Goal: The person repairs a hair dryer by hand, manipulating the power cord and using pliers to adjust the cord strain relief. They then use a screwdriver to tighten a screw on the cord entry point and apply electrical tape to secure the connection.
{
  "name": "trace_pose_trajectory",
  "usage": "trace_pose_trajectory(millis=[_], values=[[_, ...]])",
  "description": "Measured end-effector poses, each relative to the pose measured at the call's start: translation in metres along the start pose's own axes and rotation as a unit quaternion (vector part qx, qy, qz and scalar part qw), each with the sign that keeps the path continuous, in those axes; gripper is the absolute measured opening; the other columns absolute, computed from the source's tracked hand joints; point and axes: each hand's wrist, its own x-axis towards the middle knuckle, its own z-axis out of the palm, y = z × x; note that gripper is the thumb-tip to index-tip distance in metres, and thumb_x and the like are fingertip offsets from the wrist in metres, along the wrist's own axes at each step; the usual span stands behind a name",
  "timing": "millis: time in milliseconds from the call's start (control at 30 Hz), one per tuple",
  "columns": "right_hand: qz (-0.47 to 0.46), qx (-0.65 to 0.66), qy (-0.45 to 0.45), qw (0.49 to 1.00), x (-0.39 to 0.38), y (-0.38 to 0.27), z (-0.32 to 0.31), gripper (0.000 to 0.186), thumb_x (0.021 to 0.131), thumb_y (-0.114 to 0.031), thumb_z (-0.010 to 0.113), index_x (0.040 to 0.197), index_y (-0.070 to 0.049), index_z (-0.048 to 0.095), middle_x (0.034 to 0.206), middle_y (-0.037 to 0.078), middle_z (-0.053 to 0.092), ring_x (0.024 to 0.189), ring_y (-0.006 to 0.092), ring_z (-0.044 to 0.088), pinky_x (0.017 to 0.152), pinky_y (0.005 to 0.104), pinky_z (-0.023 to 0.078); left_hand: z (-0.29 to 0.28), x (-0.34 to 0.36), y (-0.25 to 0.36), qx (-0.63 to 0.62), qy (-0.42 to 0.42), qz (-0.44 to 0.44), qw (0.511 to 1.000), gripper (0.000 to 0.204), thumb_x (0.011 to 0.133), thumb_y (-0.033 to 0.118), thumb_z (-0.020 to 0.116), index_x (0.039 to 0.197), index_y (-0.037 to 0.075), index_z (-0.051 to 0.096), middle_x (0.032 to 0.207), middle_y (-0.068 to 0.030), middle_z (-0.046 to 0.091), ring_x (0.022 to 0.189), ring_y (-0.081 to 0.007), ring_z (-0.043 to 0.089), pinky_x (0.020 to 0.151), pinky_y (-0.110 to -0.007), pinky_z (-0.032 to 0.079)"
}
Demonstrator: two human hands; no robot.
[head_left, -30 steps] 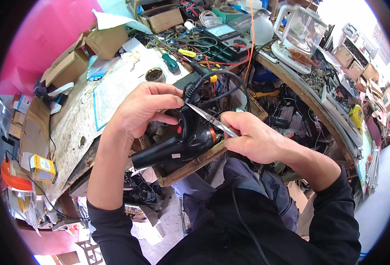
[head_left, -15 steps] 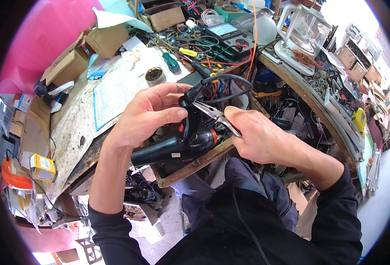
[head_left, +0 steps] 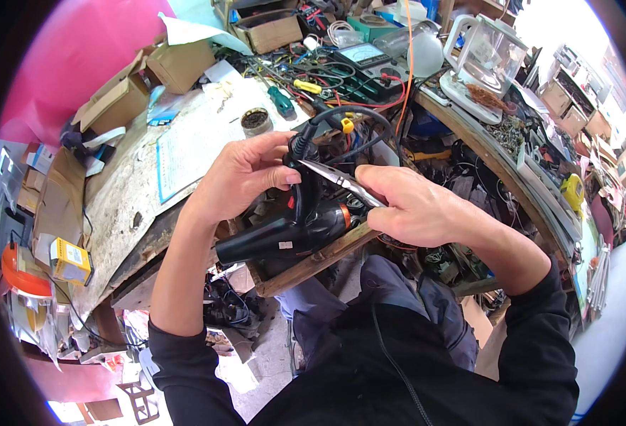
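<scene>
A black hair dryer rests across the wooden edge of an open drawer, its handle pointing up and its nozzle to the left. My left hand is closed round the top of the handle, where the black power cord comes out and loops to the right. With my right hand I grip long-nose pliers. Their tips touch or nearly touch the handle end beside my left thumb; the exact contact is too small to tell.
The wooden drawer frame stands out over my lap. On the bench behind lie a round tin, a green screwdriver, a yellow-handled tool and an analog multimeter. A glass jug stands on the right.
The plier tips have shifted slightly left and up along the handle end, and the pliers look more closed. The hair dryer has turned a little; my left hand still holds it.
</scene>
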Motion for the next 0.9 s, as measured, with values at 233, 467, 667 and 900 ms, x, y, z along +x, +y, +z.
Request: trace_pose_trajectory(millis=[233, 467, 667, 900], values=[[0.028, 0.098, -0.018, 0.995, -0.007, -0.010, 0.006, 0.014, 0.082, -0.006, 0.057, 0.089, 0.003, 0.050, 0.077, 0.011, 0.050, 0.073, 0.0184, 0.049, 0.066, 0.0378, 0.042, -0.007, -0.008, -0.011, -0.052, 0.008, 0.007, 0.999, 0.048, 0.096, 0.004, 0.073, 0.142, 0.002, 0.059, 0.114, -0.0063, 0.074, 0.098, -0.0107, 0.068, 0.088, -0.030, 0.059], [0.082, 0.159, -0.028, 0.983, -0.010, -0.013, 0.006, 0.013, 0.081, -0.008, 0.060, 0.085, -0.002, 0.049, 0.073, 0.000, 0.043, 0.069, 0.0117, 0.043, 0.060, 0.0336, 0.036, -0.006, -0.007, -0.008, -0.057, 0.008, -0.003, 0.998, 0.049, 0.097, 0.002, 0.071, 0.144, 0.003, 0.058, 0.112, -0.0070, 0.075, 0.096, -0.0104, 0.069, 0.086, -0.029, 0.060], [0.079, 0.168, -0.007, 0.983, -0.007, -0.012, 0.012, 0.013, 0.081, -0.009, 0.061, 0.084, -0.003, 0.049, 0.070, -0.002, 0.042, 0.066, 0.0095, 0.041, 0.057, 0.0315, 0.034, -0.007, -0.008, -0.011, -0.066, 0.004, 0.008, 0.998, 0.048, 0.098, 0.001, 0.069, 0.144, 0.003, 0.058, 0.112, -0.0076, 0.075, 0.097, -0.0109, 0.069, 0.086, -0.029, 0.060], [0.118, 0.144, 0.014, 0.982, -0.005, -0.015, 0.021, 0.015, 0.088, -0.011, 0.059, 0.087, 0.001, 0.050, 0.072, 0.003, 0.047, 0.070, 0.0109, 0.044, 0.059, 0.0338, 0.038, -0.004, -0.008, -0.010, -0.045, 0.025, 0.008, 0.999, 0.046, 0.098, 0.001, 0.070, 0.142, 0.002, 0.059, 0.110, -0.0076, 0.075, 0.096, -0.0104, 0.069, 0.085, -0.029, 0.061]])
